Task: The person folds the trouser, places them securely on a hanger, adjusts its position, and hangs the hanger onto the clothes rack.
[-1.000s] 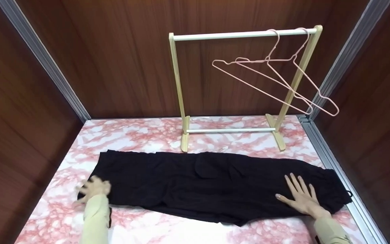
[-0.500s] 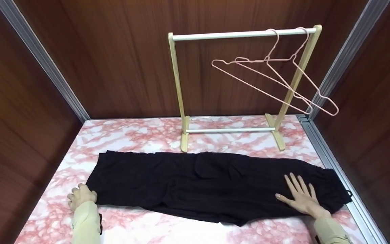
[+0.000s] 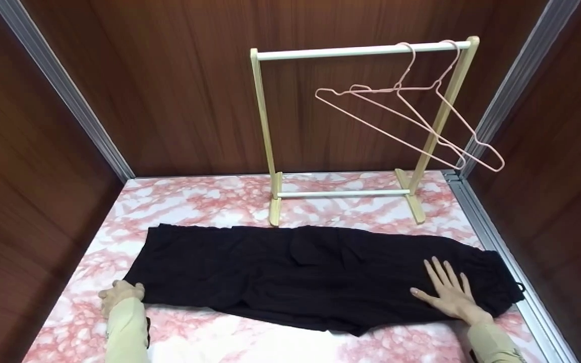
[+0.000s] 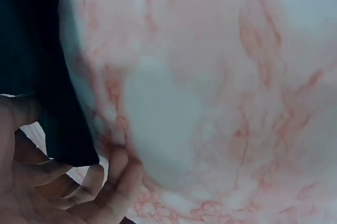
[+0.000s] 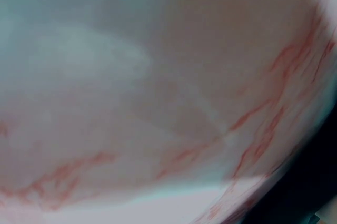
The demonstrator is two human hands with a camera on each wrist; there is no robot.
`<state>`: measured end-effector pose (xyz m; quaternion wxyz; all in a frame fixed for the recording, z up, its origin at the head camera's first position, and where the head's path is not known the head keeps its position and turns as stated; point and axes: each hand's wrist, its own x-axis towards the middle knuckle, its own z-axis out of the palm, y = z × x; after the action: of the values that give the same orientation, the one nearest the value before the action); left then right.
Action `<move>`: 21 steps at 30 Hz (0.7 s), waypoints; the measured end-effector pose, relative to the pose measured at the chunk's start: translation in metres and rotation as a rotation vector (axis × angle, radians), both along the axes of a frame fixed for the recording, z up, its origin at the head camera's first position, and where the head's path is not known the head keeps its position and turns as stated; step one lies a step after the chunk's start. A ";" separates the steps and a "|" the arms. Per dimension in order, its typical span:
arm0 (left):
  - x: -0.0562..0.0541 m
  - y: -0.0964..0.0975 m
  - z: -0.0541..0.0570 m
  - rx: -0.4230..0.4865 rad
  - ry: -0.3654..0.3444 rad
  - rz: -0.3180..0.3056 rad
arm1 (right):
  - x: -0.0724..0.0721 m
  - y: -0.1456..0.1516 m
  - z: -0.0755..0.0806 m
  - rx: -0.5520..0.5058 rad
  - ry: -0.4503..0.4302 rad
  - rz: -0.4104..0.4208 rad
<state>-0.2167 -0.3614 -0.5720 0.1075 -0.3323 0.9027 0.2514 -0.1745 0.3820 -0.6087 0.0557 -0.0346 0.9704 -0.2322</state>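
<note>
Black trousers [image 3: 280, 272] lie lengthwise across the table, folded along their length, with the gathered waistband [image 3: 497, 277] on the right and the leg hems on the left. My left hand [image 3: 120, 296] is at the near left corner of the hems. In the left wrist view its fingers [image 4: 113, 184] curl at the black cloth [image 4: 31, 50], with the thumb on the cloth's other side. Flat and spread, my right hand [image 3: 451, 297] rests on the trousers close to the waistband. The right wrist view shows mostly tabletop, with dark cloth [image 5: 305, 176] at its lower right.
Behind the trousers stands a small clothes rack [image 3: 274, 126] of light wood with white bars. Two pink hangers [image 3: 396, 91] hang at the right of its top bar. Brown wood-grain panels enclose the pink marbled table [image 3: 184, 196], and a metal rail [image 3: 482, 222] runs along the right edge.
My left hand has moved left and toward me, off the top of the trouser legs to the near hem corner, its fingers now curled. The right hand stays in place.
</note>
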 end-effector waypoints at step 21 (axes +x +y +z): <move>0.001 0.001 0.028 0.686 0.427 0.457 | -0.002 0.004 -0.006 -0.004 -0.010 0.011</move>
<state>-0.2158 -0.3602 -0.5435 -0.0351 -0.4086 0.6731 0.6154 -0.1766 0.3859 -0.6144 0.0618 -0.0389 0.9695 -0.2341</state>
